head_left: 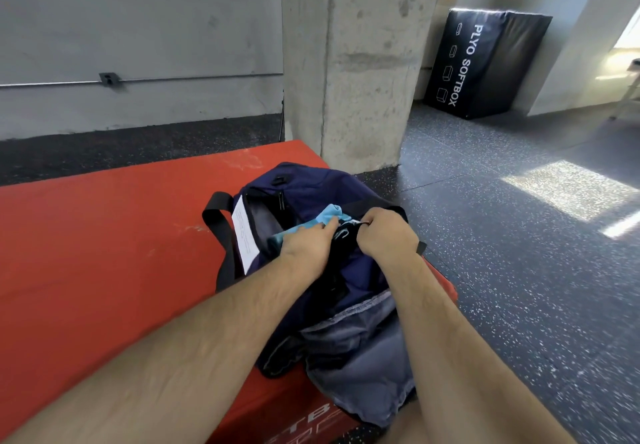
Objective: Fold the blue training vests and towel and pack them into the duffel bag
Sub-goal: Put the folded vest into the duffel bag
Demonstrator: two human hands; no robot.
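Observation:
A navy duffel bag (304, 187) lies on the right end of a red padded box (104, 253), its top opening partly open. Light blue fabric (325, 217) sticks out of the opening near the middle. My left hand (308, 244) presses down on that blue fabric at the opening, fingers fairly straight. My right hand (384, 232) is curled into a fist beside it and pinches a small black zipper pull at the bag's opening. How much blue cloth sits deeper inside is hidden by my hands and the bag.
A white label (244, 239) and a black strap (218, 222) hang at the bag's left end. A concrete pillar (353, 63) rises just behind the box. A black plyo softbox (485, 63) leans at the far wall across speckled rubber floor (519, 270).

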